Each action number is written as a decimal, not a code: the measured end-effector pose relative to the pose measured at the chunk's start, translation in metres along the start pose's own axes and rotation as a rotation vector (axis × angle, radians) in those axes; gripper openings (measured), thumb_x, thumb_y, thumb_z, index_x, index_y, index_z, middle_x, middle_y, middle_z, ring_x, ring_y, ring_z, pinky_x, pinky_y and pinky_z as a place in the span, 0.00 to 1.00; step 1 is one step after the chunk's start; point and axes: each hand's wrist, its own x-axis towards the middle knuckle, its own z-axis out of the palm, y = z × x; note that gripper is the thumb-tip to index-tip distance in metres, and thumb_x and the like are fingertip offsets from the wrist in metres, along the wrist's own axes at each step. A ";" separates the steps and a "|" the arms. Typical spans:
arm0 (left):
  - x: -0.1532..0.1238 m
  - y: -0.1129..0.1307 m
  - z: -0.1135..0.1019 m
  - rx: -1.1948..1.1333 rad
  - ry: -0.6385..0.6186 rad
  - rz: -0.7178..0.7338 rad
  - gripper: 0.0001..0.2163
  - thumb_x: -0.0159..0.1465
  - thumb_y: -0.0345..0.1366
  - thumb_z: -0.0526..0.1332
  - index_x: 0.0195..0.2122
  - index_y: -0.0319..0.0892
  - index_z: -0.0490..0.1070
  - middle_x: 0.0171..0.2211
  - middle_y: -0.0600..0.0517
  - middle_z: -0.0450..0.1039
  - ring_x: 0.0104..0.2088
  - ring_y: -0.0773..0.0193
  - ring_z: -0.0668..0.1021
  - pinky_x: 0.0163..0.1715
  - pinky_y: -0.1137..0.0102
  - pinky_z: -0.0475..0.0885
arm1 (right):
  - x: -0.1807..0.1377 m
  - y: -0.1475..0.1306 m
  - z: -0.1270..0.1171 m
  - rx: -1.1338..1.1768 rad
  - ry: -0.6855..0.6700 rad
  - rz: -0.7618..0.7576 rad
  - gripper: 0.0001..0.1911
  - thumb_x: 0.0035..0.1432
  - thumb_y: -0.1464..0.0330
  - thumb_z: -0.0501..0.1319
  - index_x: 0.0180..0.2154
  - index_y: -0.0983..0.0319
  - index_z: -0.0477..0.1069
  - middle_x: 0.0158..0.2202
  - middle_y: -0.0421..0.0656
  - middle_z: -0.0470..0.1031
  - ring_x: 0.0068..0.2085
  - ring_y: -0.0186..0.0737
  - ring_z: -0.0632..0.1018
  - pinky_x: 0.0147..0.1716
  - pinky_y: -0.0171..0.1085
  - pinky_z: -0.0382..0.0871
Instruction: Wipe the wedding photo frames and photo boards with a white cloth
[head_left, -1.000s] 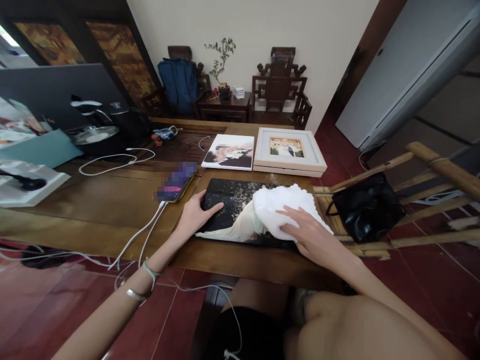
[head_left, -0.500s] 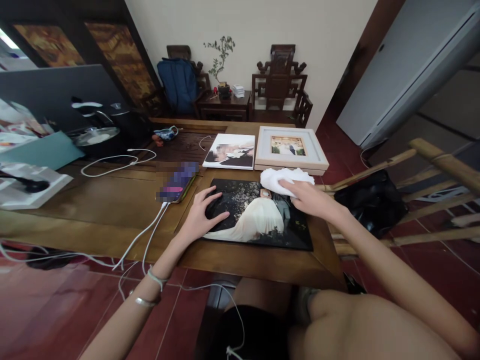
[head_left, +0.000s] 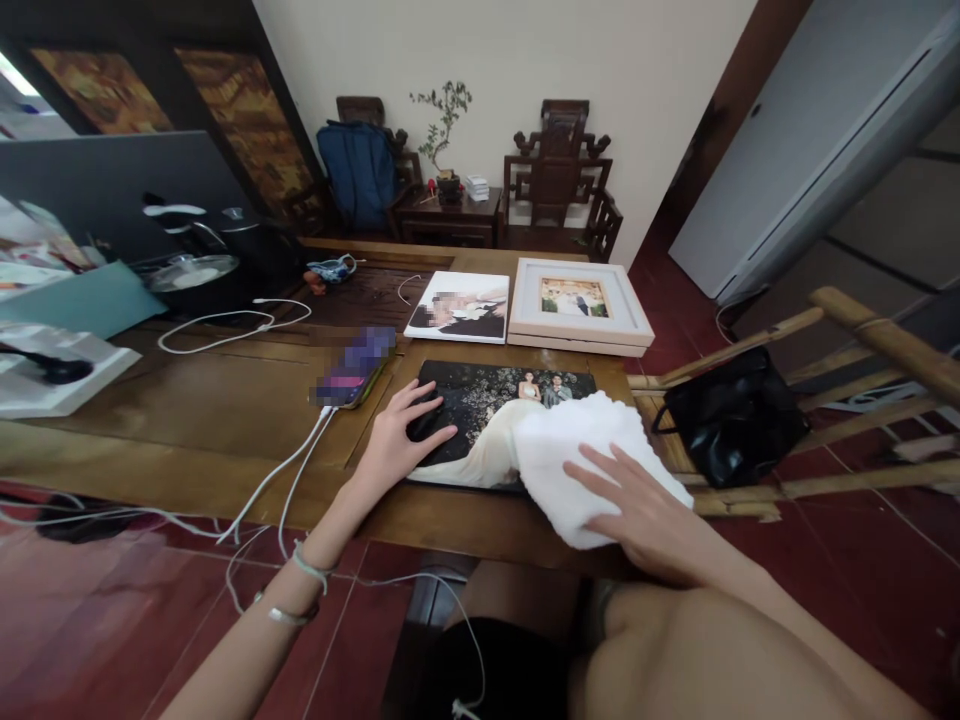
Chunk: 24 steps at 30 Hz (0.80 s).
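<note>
A dark photo panel [head_left: 480,410] showing a couple lies flat near the front edge of the wooden table [head_left: 225,400]. My left hand [head_left: 397,440] rests on its left edge, fingers spread and pressing down. My right hand [head_left: 645,505] lies flat with fingers stretched out on a white cloth [head_left: 585,450], which covers the panel's near right corner and hangs over the table edge.
Behind the panel lie a frameless photo print [head_left: 459,305] and a white framed picture [head_left: 576,300]. A phone [head_left: 352,370] with a white charging cable sits left of the panel. A black bag [head_left: 731,415] rests on a bamboo chair at right.
My right hand has slid the cloth from the panel's far right corner back to its near right corner. The left hand has stayed on the left edge.
</note>
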 end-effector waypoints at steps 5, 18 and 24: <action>0.007 -0.004 0.004 0.017 -0.002 0.016 0.18 0.56 0.47 0.65 0.43 0.41 0.77 0.53 0.43 0.71 0.59 0.48 0.67 0.58 0.51 0.64 | 0.016 0.020 -0.006 0.005 -0.011 0.058 0.31 0.44 0.85 0.50 0.47 0.58 0.73 0.58 0.50 0.66 0.63 0.53 0.60 0.57 0.58 0.56; 0.016 -0.003 0.007 0.034 0.007 0.007 0.18 0.56 0.47 0.65 0.44 0.42 0.76 0.51 0.44 0.73 0.59 0.48 0.67 0.58 0.50 0.64 | 0.087 0.093 -0.017 -0.029 -0.040 0.277 0.32 0.50 0.80 0.49 0.57 0.63 0.63 0.43 0.51 0.74 0.43 0.51 0.74 0.40 0.43 0.67; 0.016 -0.003 0.009 0.017 -0.005 0.000 0.18 0.56 0.48 0.65 0.43 0.42 0.77 0.51 0.44 0.73 0.59 0.47 0.66 0.58 0.50 0.63 | 0.033 0.038 -0.009 0.001 -0.003 0.108 0.32 0.45 0.85 0.49 0.50 0.59 0.71 0.57 0.51 0.67 0.61 0.52 0.63 0.56 0.55 0.59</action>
